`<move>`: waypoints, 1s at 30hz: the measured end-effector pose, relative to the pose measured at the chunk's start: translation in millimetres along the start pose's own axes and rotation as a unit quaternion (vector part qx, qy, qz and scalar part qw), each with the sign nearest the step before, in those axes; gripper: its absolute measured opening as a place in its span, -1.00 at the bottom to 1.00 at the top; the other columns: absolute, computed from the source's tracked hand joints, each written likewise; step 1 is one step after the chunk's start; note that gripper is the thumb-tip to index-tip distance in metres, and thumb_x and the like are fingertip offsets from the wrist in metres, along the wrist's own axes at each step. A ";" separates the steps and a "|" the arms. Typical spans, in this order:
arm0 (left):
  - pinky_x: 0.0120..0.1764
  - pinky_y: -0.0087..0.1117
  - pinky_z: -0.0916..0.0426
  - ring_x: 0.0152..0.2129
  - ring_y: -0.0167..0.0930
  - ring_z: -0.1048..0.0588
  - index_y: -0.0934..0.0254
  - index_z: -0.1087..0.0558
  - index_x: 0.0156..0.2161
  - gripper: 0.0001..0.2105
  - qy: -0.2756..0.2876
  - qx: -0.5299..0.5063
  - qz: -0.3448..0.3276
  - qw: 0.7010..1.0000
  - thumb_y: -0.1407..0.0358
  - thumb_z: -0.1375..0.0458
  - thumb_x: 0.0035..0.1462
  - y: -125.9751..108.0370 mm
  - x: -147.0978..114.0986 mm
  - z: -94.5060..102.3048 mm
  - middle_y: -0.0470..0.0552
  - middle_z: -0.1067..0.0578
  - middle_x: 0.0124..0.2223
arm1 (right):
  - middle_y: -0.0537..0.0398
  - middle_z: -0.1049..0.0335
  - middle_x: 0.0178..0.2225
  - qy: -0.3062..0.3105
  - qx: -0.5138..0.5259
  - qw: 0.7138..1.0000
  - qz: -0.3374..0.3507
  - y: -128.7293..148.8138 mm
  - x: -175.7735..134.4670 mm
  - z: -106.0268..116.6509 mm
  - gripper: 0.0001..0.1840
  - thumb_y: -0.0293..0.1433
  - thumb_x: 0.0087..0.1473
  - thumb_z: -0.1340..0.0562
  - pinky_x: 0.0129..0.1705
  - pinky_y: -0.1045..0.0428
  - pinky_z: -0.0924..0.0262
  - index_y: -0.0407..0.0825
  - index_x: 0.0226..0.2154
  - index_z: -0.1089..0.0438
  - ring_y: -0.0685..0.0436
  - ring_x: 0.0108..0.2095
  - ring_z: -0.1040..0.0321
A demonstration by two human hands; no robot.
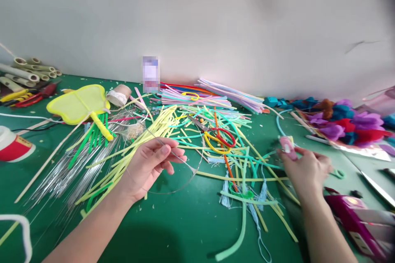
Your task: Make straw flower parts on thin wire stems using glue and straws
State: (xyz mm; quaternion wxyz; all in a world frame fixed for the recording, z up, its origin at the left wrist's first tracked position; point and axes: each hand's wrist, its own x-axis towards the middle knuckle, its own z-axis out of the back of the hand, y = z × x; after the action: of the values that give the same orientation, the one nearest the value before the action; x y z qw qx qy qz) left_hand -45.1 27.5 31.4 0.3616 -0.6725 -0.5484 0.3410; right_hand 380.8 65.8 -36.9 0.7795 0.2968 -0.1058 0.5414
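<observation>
My left hand (pixel 151 164) pinches a thin wire (pixel 185 163) between thumb and fingers. The wire curves round into a loose loop below the hand, and a whitish wrapped spot shows where its strands meet. Off to the right, my right hand (pixel 308 170) grips a small pink object (pixel 288 148) with a white patch; its exact kind is unclear. Between the hands lie scissors (pixel 228 135) with red and yellow handles, amid green and yellow fuzzy stems (pixel 163 125). A bent pale green stem piece (pixel 242 226) with blue tassels (pixel 225 193) lies nearer me.
Left stand a yellow leaf-shaped fan (pixel 78 104), a bundle of silver wires (pixel 61 176), pliers (pixel 27 96) and a red-and-white cup (pixel 15 148). A magenta device (pixel 354 218) sits beside my right forearm. Fuzzy purple and red pieces (pixel 354 125) are heaped at right.
</observation>
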 end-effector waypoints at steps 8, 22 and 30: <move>-0.52 -0.67 -0.47 -0.37 -0.40 -0.68 0.20 -0.64 -0.27 -0.87 0.000 -0.016 0.010 1.000 0.24 -0.42 0.06 3.5 1.8 1.1 -0.01 -0.69 -0.33 | -0.13 -0.43 -0.18 0.040 0.194 0.979 -0.044 119.9 -37.6 54.6 -0.53 -0.01 0.06 -0.29 -0.16 -0.21 -0.29 0.00 -0.14 -0.55 -0.34 -0.18 -0.40; -0.49 -0.65 -0.49 -0.36 -0.38 -0.67 0.22 -0.65 -0.28 -0.86 -0.015 -0.011 0.019 1.000 0.25 -0.43 0.04 9.3 2.2 -1.5 0.00 -0.69 -0.32 | 0.08 -0.50 -0.45 0.417 0.684 0.566 -0.193 212.9 -112.1 49.5 -0.73 -0.13 0.00 -0.45 -0.33 0.07 -0.25 0.02 -0.35 -0.66 0.00 -0.44 -0.29; -0.48 -0.65 -0.50 -0.37 -0.40 -0.68 0.19 -0.66 -0.28 -0.90 -0.003 0.008 0.019 1.000 0.27 -0.41 0.08 11.8 0.2 -2.1 -0.04 -0.69 -0.33 | 0.12 -0.55 -0.45 0.405 0.685 0.566 -0.217 211.6 -113.2 49.0 -0.78 -0.20 -0.14 -0.54 -0.35 0.14 -0.25 0.02 -0.45 -0.65 0.08 -0.48 -0.30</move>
State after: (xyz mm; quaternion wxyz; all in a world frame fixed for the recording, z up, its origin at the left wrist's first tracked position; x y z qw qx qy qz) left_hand -37.5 25.9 22.3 0.3583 -0.6789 -0.5340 0.3544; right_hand 152.3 -0.7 21.0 0.3980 0.5056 0.6908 0.3298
